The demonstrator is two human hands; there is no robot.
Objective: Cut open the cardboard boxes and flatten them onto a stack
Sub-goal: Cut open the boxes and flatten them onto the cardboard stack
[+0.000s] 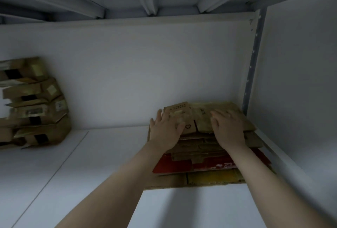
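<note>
On the shelf (pixel 91 173), in its right corner, the stack (pixel 206 156) lies under both arms. Left hand (pixel 166 129) and right hand (pixel 228 127) press flat, fingers straight, on its top sheet (pixel 198 118), which runs crosswise. Uncut boxes (pixel 34 103) sit well left, nearer the left hand.

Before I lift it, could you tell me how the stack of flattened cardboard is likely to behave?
The stack of flattened cardboard would probably slide apart, since its sheets sit with staggered edges. The top sheet shows creases, so it is likely floppy along them. The left hand and right hand press it flat, so it may spring up.
</note>
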